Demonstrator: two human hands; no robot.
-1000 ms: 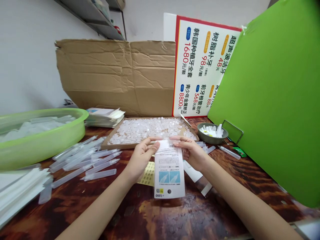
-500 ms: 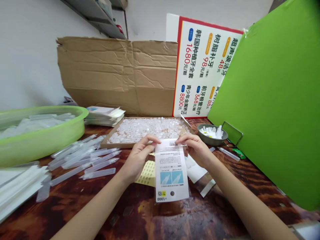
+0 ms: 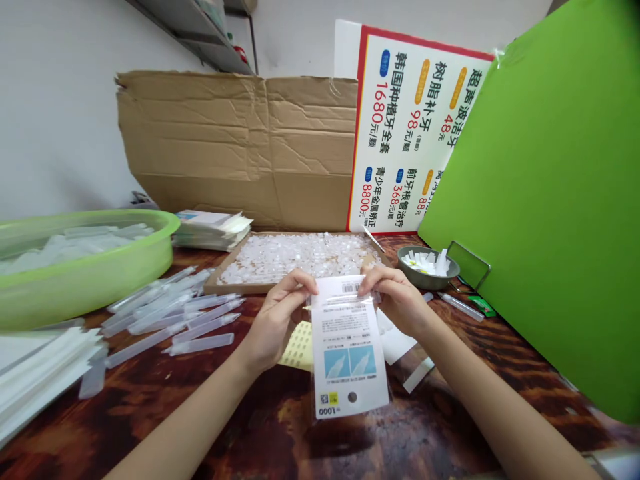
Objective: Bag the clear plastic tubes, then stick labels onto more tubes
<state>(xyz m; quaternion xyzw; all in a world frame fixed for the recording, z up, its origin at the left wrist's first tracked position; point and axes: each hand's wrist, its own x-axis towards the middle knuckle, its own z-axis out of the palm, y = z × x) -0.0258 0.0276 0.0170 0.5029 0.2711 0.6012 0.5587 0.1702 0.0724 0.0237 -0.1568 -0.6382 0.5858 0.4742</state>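
A white printed card in a clear plastic sleeve (image 3: 350, 327) hangs upside down between my hands, with two blue pictures, a barcode and a punched hole. My left hand (image 3: 283, 317) pinches its upper left corner between thumb and fingers. At the upper right edge, my right hand (image 3: 395, 297) pinches it too. Behind the card, partly hidden, a yellow sticker sheet (image 3: 299, 347) lies on the table. Partly under my right forearm are another white card (image 3: 397, 341) and a clear sleeve with a white strip (image 3: 419, 375).
Clear plastic tubes (image 3: 165, 307) lie loose at left, beside a green basin (image 3: 125, 260) of more tubes. A cardboard tray (image 3: 240, 289) of small clear pieces stands behind my hands. White card stacks (image 3: 50, 360) are at left. A grey bowl (image 3: 425, 279) stands near the green board (image 3: 550, 200).
The sleeved card has come slightly nearer and its lower end has swung a little to the right. My right hand's fingers have shifted at its top edge.
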